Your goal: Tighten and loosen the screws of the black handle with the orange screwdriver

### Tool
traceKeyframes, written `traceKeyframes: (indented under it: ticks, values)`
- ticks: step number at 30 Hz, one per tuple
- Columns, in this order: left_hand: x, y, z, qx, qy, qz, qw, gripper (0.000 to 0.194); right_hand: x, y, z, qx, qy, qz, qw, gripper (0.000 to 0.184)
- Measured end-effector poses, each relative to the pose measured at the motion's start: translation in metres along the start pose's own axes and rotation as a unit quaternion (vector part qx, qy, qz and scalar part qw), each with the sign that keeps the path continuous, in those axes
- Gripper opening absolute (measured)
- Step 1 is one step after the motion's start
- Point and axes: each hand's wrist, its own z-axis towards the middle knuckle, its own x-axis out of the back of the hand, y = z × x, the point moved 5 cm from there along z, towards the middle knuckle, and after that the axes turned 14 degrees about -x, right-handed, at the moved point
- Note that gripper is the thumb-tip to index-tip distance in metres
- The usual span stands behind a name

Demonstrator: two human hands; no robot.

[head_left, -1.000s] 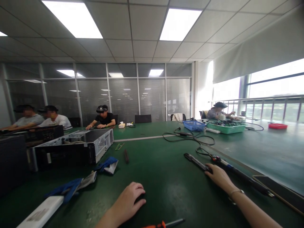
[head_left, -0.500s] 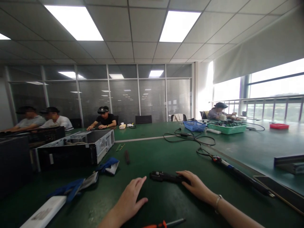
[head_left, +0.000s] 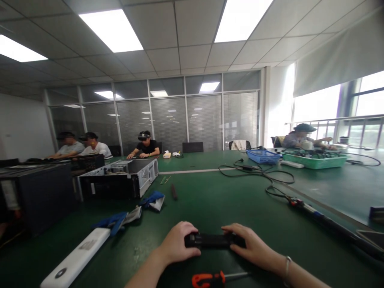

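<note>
A long black bar-shaped device lies crosswise in front of me, low over the green table; its exact kind is unclear. My left hand is closed round the left end, thumb on the near side and fingers on the far side. At the other end, my right hand grips it the same way, and a bracelet circles that wrist. Nearest to me, just below the device, is a screwdriver with an orange and black handle, its shaft pointing right.
To the left lie a white long box, blue-grey gloves and an open computer case. A black rod-like tool with a cable is at right. Blue and green baskets stand farther back. Several people sit around the table.
My left hand has moved from beside the device to close on its left end. My right hand has wrapped round the right end. The view has swung left.
</note>
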Motion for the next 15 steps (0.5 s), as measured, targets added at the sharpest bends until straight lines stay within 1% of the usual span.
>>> traceKeyframes:
  ticks: [1, 4, 6, 7, 8, 9, 10, 11, 12, 13, 15]
  values:
    - [0.000, -0.001, 0.000, 0.005, -0.003, -0.003, 1.000, 0.055, 0.003, 0.001, -0.001, -0.004, -0.003, 0.000, 1.000, 0.048]
    - [0.001, -0.002, 0.001, 0.014, -0.021, -0.017, 1.000, 0.045, 0.013, 0.006, -0.001, -0.032, -0.016, 0.006, 0.999, 0.050]
    - [0.001, -0.002, 0.002, 0.011, -0.024, -0.026, 0.999, 0.042, 0.024, 0.016, 0.002, -0.047, -0.004, 0.002, 0.999, 0.052]
    - [0.001, -0.002, 0.002, 0.010, -0.024, -0.028, 0.999, 0.042, 0.032, 0.023, 0.004, -0.052, 0.017, -0.010, 0.998, 0.053]
    - [0.001, -0.002, 0.002, 0.011, -0.024, -0.029, 0.999, 0.042, 0.043, 0.034, 0.005, -0.056, 0.051, -0.032, 0.997, 0.053]
    - [0.001, -0.002, 0.003, 0.012, -0.025, -0.029, 0.999, 0.043, 0.057, 0.048, 0.006, -0.069, 0.097, -0.066, 0.991, 0.052]
    - [0.001, -0.001, 0.003, 0.013, -0.026, -0.029, 0.999, 0.043, 0.074, 0.066, 0.004, -0.094, 0.155, -0.111, 0.977, 0.051]
    - [0.001, -0.001, 0.003, 0.013, -0.026, -0.030, 0.999, 0.043, 0.092, 0.088, 0.000, -0.129, 0.218, -0.158, 0.955, 0.051]
    - [0.001, -0.001, 0.003, 0.014, -0.026, -0.032, 0.999, 0.043, 0.112, 0.112, -0.008, -0.175, 0.270, -0.202, 0.925, 0.053]
    - [0.001, 0.000, 0.003, 0.013, -0.026, -0.034, 0.999, 0.043, 0.131, 0.138, -0.018, -0.222, 0.312, -0.245, 0.891, 0.055]
    - [0.001, 0.001, 0.003, 0.013, -0.023, -0.036, 0.999, 0.044, 0.165, 0.192, -0.043, -0.313, 0.356, -0.292, 0.830, 0.058]
